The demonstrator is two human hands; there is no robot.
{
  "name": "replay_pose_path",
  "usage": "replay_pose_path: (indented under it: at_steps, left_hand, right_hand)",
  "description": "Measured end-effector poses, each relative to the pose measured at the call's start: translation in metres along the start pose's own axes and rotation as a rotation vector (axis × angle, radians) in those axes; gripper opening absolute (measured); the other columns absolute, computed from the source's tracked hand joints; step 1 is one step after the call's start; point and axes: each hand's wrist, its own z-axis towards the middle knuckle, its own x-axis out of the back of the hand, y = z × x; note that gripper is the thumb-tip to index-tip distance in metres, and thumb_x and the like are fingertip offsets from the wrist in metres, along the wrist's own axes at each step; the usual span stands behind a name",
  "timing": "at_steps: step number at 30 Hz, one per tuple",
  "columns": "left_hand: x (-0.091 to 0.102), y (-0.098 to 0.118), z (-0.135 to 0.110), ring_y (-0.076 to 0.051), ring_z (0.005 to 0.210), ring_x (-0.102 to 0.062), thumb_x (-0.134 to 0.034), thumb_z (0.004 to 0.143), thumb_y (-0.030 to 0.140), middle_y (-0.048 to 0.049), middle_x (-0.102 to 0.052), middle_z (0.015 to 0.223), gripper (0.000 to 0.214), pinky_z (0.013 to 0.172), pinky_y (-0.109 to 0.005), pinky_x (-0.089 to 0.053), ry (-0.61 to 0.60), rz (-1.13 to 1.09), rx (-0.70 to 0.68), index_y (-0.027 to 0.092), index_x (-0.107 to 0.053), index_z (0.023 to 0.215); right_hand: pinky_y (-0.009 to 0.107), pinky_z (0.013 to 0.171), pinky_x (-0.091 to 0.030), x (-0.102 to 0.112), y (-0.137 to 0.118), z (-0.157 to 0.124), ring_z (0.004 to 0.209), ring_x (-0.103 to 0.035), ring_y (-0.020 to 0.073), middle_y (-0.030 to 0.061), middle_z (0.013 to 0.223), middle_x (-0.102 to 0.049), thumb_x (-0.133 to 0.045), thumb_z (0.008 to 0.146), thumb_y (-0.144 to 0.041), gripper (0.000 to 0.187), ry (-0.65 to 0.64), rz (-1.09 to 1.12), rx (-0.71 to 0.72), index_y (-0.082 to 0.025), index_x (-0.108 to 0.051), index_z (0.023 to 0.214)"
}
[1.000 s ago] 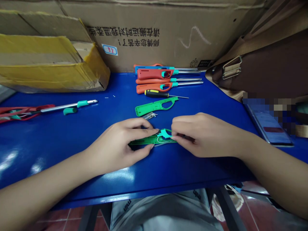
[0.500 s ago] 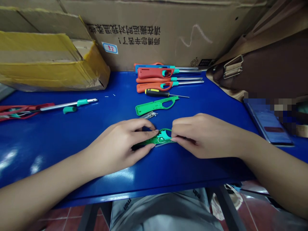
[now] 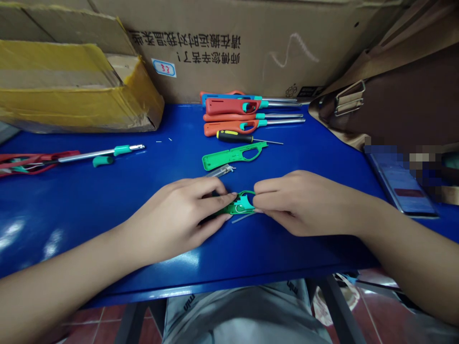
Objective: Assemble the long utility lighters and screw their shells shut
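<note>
A green lighter body [image 3: 237, 206] with a teal trigger lies on the blue table [image 3: 107, 200] near the front middle. My left hand [image 3: 182, 215] pinches its left part, fingers closed over it. My right hand [image 3: 297, 200] pinches its right end at the trigger. A thin metal rod [image 3: 242, 218] sticks out under the green body. Just behind lie a second green half shell [image 3: 233, 156] and a small metal part [image 3: 224, 169].
Several red and orange lighters [image 3: 236, 117] and a black-and-yellow screwdriver [image 3: 236, 138] lie at the back. A red lighter with a metal tube [image 3: 53, 158] and a teal cap [image 3: 103, 161] sit left. Cardboard boxes [image 3: 71, 91] stand behind; a brown bag [image 3: 394, 91] and phone [image 3: 405, 186] are right.
The hands have drawn slightly closer together on the green body, covering more of it. The thin metal rod now shows beneath it.
</note>
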Motion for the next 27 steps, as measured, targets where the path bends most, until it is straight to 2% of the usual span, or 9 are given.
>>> replay_pose_path:
  at_steps: [6, 11, 15, 18, 23, 27]
  left_hand:
    - [-0.002, 0.000, 0.001, -0.022, 0.096, -0.072, -0.058, 0.104, 0.026, -0.0086, -0.072, 0.112, 0.028, 0.083, -0.035, -0.060, -0.003, 0.021, -0.020, 0.017, -0.072, 0.127]
    - [-0.001, 0.007, -0.001, -0.026, 0.095, -0.072, -0.054, 0.105, 0.027, -0.0101, -0.072, 0.110, 0.028, 0.078, -0.040, -0.061, -0.017, 0.206, -0.068, 0.015, -0.074, 0.120]
    - [0.001, 0.010, -0.001, -0.026, 0.091, -0.071, -0.053, 0.106, 0.027, -0.0093, -0.073, 0.106, 0.028, 0.077, -0.041, -0.060, -0.024, 0.288, -0.078, 0.016, -0.075, 0.119]
    - [0.001, 0.009, -0.001, -0.025, 0.090, -0.071, -0.053, 0.106, 0.028, -0.0091, -0.073, 0.104, 0.028, 0.077, -0.040, -0.060, -0.012, 0.283, -0.071, 0.016, -0.074, 0.120]
    - [0.000, 0.005, -0.002, -0.026, 0.091, -0.072, -0.054, 0.106, 0.029, -0.0091, -0.074, 0.101, 0.028, 0.075, -0.040, -0.060, 0.025, 0.266, -0.050, 0.015, -0.074, 0.120]
    - [0.000, 0.009, -0.002, -0.026, 0.089, -0.071, -0.055, 0.106, 0.029, -0.0077, -0.074, 0.100, 0.026, 0.072, -0.041, -0.060, 0.018, 0.306, -0.044, 0.017, -0.075, 0.117]
  right_hand:
    - [0.029, 0.057, -0.022, 0.001, -0.001, -0.001, 0.069, -0.046, 0.0128, -0.0018, 0.082, -0.052, -0.049, 0.099, -0.012, 0.021, -0.008, -0.016, -0.041, -0.019, -0.056, 0.081]
    - [0.032, 0.054, -0.017, 0.003, -0.005, 0.002, 0.062, -0.039, 0.0134, -0.0018, 0.083, -0.052, -0.048, 0.096, -0.009, 0.018, -0.076, -0.079, -0.018, -0.020, -0.060, 0.088]
    - [0.033, 0.055, -0.018, 0.000, -0.005, 0.003, 0.062, -0.039, 0.0140, -0.0014, 0.084, -0.053, -0.047, 0.099, -0.013, 0.019, -0.043, -0.098, -0.032, -0.021, -0.060, 0.088]
    - [0.032, 0.057, -0.021, -0.003, -0.003, 0.001, 0.065, -0.046, 0.0141, -0.0004, 0.087, -0.057, -0.046, 0.104, -0.021, 0.022, 0.005, -0.100, -0.081, -0.021, -0.062, 0.089]
    - [0.031, 0.059, -0.028, -0.005, -0.002, 0.001, 0.077, -0.060, 0.0151, 0.0022, 0.096, -0.066, -0.050, 0.105, -0.027, 0.019, 0.114, -0.062, -0.144, -0.021, -0.068, 0.103]
    - [0.030, 0.060, -0.032, -0.007, -0.003, 0.003, 0.082, -0.064, 0.0152, 0.0023, 0.103, -0.068, -0.050, 0.106, -0.028, 0.020, 0.116, -0.034, -0.145, -0.022, -0.069, 0.109]
